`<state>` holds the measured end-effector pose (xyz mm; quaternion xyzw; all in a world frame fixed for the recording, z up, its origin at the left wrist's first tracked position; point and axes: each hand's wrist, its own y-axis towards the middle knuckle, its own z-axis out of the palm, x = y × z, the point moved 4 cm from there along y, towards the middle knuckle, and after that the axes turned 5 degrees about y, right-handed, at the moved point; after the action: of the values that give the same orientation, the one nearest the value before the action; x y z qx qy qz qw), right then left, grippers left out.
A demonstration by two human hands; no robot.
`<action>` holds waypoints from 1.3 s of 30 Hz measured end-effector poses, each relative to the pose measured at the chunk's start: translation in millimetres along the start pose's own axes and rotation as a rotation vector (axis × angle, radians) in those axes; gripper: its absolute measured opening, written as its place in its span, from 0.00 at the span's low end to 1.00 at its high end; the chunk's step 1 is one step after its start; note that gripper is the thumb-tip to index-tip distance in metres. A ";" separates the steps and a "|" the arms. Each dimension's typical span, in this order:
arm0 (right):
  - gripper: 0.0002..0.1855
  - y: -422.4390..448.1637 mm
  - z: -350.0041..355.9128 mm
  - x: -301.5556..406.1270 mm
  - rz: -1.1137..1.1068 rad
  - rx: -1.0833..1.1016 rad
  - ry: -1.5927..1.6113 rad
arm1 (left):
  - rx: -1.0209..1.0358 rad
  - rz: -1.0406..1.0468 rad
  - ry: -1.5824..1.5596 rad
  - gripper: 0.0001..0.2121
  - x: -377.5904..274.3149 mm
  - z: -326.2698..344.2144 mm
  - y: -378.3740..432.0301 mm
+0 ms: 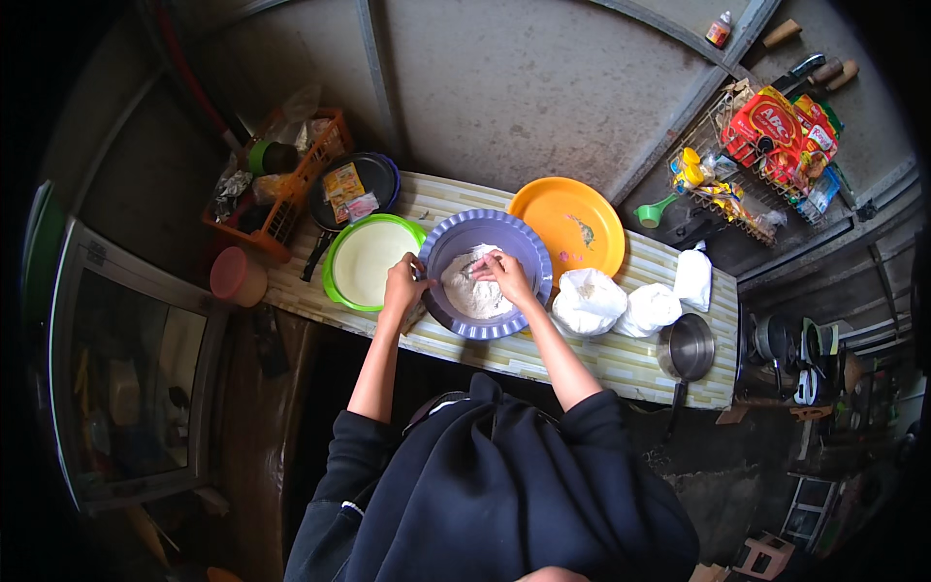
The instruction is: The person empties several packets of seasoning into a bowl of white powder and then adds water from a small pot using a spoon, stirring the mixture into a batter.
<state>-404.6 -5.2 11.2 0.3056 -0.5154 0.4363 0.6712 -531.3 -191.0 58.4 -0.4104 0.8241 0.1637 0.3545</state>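
A purple basin with a ridged rim point(486, 221) holds a heap of white flour-like powder point(476, 291). At its left rim my left hand point(404, 282) grips the edge, thumb on the rim. My right hand point(503, 276) is inside the basin, over the powder, its fingertips close together; whether they pinch anything is hard to see. Left of the basin sits a bright green bowl point(332, 273) with a pale, smooth content. An orange plastic tray point(534, 190) lies behind on the right. White plastic bags point(588, 302) stand right of the basin, the nearest one open at the top.
A small saucepan point(686, 348) sits at the table's right end, its handle past the front edge. At the back left are a frying pan point(314, 207) with packets and an orange basket point(291, 190). A pink-lidded container point(238, 276) stands far left. Wall racks point(727, 182) hold packets.
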 end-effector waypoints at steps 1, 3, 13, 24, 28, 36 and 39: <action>0.13 -1.4 -5.7 0.2 0.053 0.100 -0.049 | 0.000 0.000 0.000 0.18 -0.9 0.3 -0.1; 0.16 -3.4 -18.5 7.5 0.252 0.122 -0.135 | -0.046 0.026 0.000 0.18 3.9 -2.1 -3.3; 0.11 14.6 12.7 27.5 -0.252 0.103 -0.300 | -0.005 0.025 0.021 0.18 -4.0 -1.6 -0.7; 0.11 -6.6 -26.1 68.3 -0.320 0.008 -0.797 | -0.004 0.014 -0.036 0.18 -1.5 -5.1 -3.9; 0.13 -29.7 -14.5 50.4 -0.107 -0.146 -0.785 | -0.010 0.014 -0.029 0.18 -3.3 -5.3 -3.9; 0.18 -18.2 -27.9 38.7 -0.164 -0.397 -0.283 | -0.030 0.043 -0.039 0.18 -2.4 -7.1 -3.0; 0.17 -3.0 -32.1 18.9 -0.183 -0.324 -0.150 | 0.008 0.016 -0.043 0.18 -3.6 -4.1 -1.5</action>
<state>-386.6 26.2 20.4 0.2707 -0.5976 0.2610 0.7082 -530.5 -192.3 63.9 -0.3986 0.8203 0.1718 0.3724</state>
